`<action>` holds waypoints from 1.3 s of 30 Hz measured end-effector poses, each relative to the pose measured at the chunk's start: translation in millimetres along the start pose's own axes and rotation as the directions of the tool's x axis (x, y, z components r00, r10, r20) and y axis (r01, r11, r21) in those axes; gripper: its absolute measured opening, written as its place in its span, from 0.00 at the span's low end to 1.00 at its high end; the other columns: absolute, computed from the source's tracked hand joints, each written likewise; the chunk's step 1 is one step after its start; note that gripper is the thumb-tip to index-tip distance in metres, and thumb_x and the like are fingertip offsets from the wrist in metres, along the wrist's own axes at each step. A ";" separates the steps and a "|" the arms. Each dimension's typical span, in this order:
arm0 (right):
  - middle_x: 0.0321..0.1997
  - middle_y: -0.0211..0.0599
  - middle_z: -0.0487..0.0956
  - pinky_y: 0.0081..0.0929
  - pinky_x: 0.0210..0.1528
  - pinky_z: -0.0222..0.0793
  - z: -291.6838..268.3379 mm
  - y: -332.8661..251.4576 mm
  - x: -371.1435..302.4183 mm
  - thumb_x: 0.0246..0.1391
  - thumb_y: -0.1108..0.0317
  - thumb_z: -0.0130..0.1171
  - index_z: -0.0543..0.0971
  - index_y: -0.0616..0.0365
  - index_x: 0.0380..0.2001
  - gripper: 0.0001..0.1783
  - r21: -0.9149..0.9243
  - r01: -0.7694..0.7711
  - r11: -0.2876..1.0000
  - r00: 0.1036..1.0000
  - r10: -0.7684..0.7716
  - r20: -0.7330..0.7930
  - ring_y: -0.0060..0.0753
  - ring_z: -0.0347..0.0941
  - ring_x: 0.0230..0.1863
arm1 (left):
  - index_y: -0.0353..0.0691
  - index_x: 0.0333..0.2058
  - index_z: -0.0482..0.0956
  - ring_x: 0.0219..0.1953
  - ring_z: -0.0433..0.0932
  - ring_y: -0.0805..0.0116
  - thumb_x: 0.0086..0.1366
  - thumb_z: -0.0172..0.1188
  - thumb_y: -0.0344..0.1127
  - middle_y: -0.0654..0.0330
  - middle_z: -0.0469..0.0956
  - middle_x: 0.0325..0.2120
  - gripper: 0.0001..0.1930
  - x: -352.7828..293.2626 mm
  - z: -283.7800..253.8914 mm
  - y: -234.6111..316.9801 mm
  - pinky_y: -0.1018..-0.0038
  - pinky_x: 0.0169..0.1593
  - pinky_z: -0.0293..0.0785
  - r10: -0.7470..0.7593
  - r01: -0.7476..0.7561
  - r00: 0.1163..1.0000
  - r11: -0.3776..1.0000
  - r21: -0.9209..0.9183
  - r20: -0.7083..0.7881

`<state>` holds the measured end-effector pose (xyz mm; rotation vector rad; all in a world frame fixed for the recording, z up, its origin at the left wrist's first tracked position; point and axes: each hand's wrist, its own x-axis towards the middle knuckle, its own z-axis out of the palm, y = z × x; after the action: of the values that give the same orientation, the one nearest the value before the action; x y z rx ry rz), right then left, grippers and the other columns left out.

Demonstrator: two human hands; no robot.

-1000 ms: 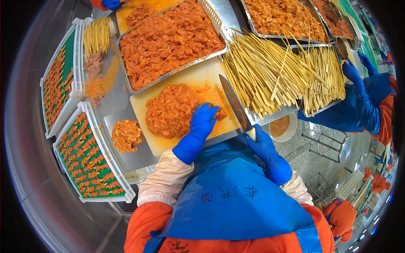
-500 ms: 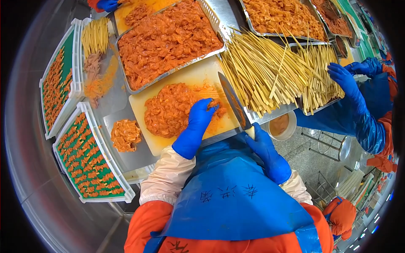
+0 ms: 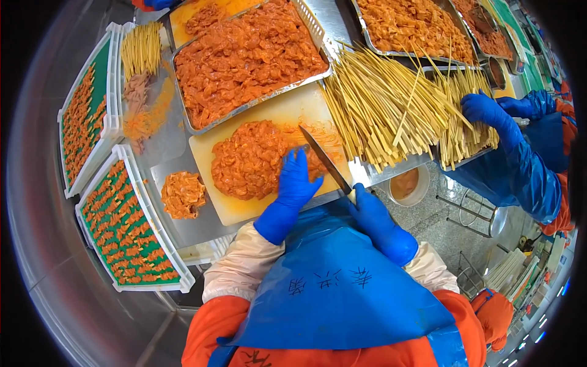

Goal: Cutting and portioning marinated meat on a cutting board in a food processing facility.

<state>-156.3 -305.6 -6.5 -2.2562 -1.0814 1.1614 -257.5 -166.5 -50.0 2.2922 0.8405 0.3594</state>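
On the pale cutting board (image 3: 229, 211) lies a heap of orange-red marinated meat pieces (image 3: 244, 162). My left hand (image 3: 295, 186), in a blue glove, rests at the heap's right edge with its fingers stretched and the thumb apart. A few meat bits lie to the right of those fingers, partly hidden. My right hand (image 3: 380, 220), gloved too, is closed around the pale handle of a long knife (image 3: 327, 159). Its blade slants up and left over the board's right part, beside my left fingers.
A big metal tray (image 3: 199, 128) of meat stands behind the board, with bamboo skewers (image 3: 385, 104) to the right. White-framed racks (image 3: 131, 223) of skewered meat are at the left, near a small meat pile (image 3: 182, 196). A co-worker's gloved hand (image 3: 489, 110) touches more skewers.
My left hand has opened and its fingers have straightened at the heap. The knife has swung left and lower over the board. The co-worker's hand has moved left onto the skewers.
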 end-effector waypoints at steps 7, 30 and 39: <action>0.16 0.51 0.66 0.40 0.21 0.57 14.1 -9.6 22.2 0.39 0.68 0.41 0.57 0.59 0.24 0.08 -0.105 -0.055 0.993 0.997 0.048 -0.064 0.51 0.63 0.19 | 0.30 0.38 0.56 0.38 0.58 0.51 0.35 0.56 0.44 0.45 0.58 0.35 0.33 4.6 16.6 5.8 0.65 0.41 0.56 -0.103 0.081 0.991 0.970 0.230 0.087; 0.19 0.52 0.66 0.39 0.20 0.57 19.7 -10.3 38.7 0.38 0.67 0.41 0.57 0.60 0.31 0.14 -0.129 0.120 0.984 0.985 -0.134 -0.107 0.49 0.64 0.21 | 0.40 0.25 0.64 0.27 0.64 0.58 0.34 0.56 0.38 0.55 0.65 0.22 0.17 14.2 17.8 4.8 0.68 0.28 0.61 -0.028 0.033 0.999 0.990 0.140 -0.037; 0.16 0.51 0.66 0.39 0.19 0.57 28.6 6.9 26.3 0.40 0.71 0.36 0.58 0.59 0.27 0.07 -0.041 0.094 0.995 0.967 -0.101 -0.234 0.49 0.64 0.20 | 0.40 0.27 0.65 0.26 0.65 0.58 0.33 0.56 0.36 0.55 0.66 0.21 0.17 18.7 23.7 -7.9 0.69 0.27 0.62 0.020 -0.018 1.000 0.989 0.147 -0.017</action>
<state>-166.8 -289.8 -41.1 -2.2661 -1.1061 0.8181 -236.4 -161.4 -72.4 2.4381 0.8811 0.3375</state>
